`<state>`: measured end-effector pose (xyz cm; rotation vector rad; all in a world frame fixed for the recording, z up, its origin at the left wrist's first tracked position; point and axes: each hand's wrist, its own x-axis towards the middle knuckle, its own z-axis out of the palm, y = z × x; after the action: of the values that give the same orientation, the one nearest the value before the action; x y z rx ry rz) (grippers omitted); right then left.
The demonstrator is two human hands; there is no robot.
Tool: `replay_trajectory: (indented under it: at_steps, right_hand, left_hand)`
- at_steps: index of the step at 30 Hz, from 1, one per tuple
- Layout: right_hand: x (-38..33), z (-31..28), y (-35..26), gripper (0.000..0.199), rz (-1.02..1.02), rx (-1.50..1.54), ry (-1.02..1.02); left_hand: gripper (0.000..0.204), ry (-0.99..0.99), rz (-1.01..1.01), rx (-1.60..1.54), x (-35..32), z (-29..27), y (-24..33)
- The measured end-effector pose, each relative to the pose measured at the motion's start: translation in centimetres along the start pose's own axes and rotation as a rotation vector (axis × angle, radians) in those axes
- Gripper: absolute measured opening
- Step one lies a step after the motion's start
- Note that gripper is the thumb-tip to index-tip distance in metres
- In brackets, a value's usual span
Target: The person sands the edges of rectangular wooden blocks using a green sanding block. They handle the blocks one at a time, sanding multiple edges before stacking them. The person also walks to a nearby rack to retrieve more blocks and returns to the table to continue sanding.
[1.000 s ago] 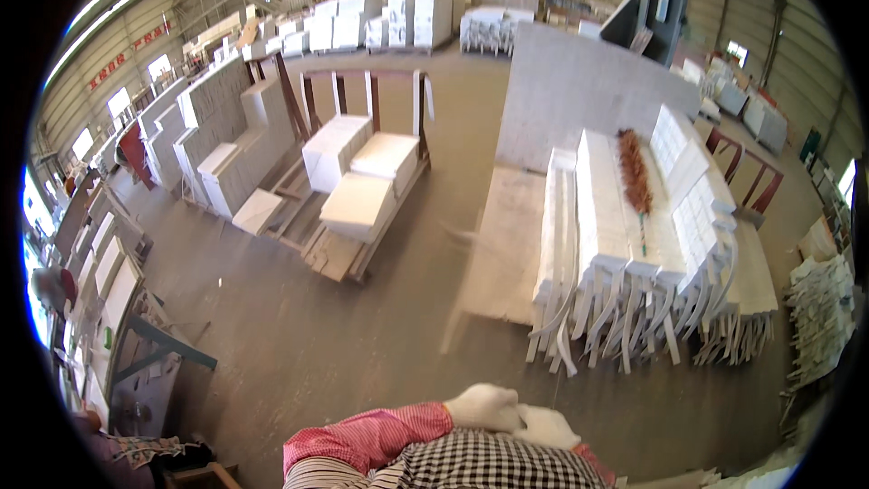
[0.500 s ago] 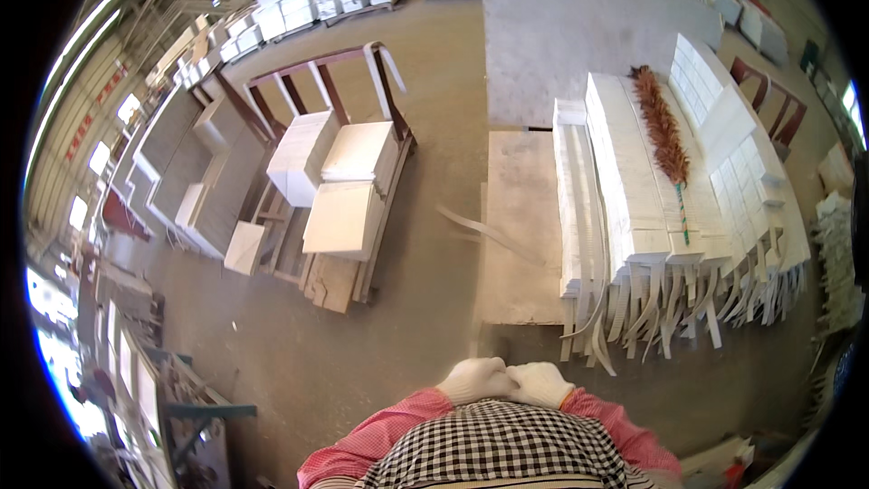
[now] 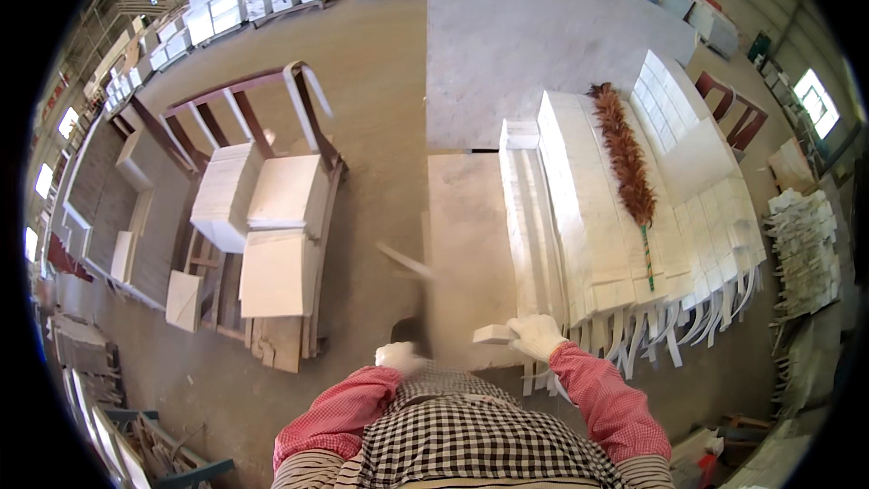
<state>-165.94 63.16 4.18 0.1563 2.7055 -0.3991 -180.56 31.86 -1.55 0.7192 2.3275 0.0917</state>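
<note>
My right hand [image 3: 537, 336], in a white work glove, grips one end of a short pale block [image 3: 492, 335] that points left over the near edge of a flat tabletop [image 3: 466, 244]. My left hand [image 3: 399, 358], gloved too and slightly blurred, is curled in front of my checked apron; what it holds, if anything, I cannot make out. A dark blurred shape [image 3: 412, 330] lies just beyond it. Right of the tabletop stand stacked rows of long white pieces [image 3: 579, 208], pale straps hanging from their near ends. On these rows rests a brown feather duster [image 3: 625, 158] with a green handle.
Ahead left, a pallet cart with a brown rail [image 3: 301, 118] carries stacks of white slabs [image 3: 281, 272]. A large grey panel [image 3: 543, 45] stands behind the tabletop. A pale strap [image 3: 405, 259] sticks out from the tabletop's left edge. Another strip pile [image 3: 806, 249] is far right.
My hands have parted from in front of the apron. The right moved out to the tabletop's near edge and now holds the pale block; the left moved left. The view has turned right.
</note>
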Motion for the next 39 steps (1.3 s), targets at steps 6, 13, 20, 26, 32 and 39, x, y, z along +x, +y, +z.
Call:
replay_trajectory:
  at_steps: [6, 13, 20, 26, 32, 39]
  right_hand:
    - [12.4, -5.6, 9.1, 0.026, 0.132, 0.0, 0.186]
    - [33.9, -8.0, 22.6, 0.026, 0.239, -0.015, 0.224]
    - [51.0, -7.7, 35.6, 0.023, 0.321, -0.264, 0.285]
    - [58.9, -7.1, 42.0, 0.017, 0.349, -0.304, 0.284]
    - [63.4, -8.4, 44.7, 0.007, 0.409, -0.235, 0.295]
    - [65.7, -8.5, 47.0, 0.013, 0.393, -0.24, 0.264]
  left_hand:
    - [0.046, -0.021, 0.12, 0.232, 16.7, -2.4, -2.2]
    - [0.044, -0.219, 0.263, 0.343, 32.1, -6.4, -4.2]
    - [0.043, -0.188, 0.313, 0.249, 40.4, -7.7, -6.8]
    - [0.041, -0.17, 0.341, 0.167, 43.1, -8.7, -7.8]
    - [0.034, -0.134, 0.38, 0.069, 44.9, -8.5, -7.1]
    - [0.035, -0.172, 0.372, 0.074, 46.1, -8.5, -6.3]
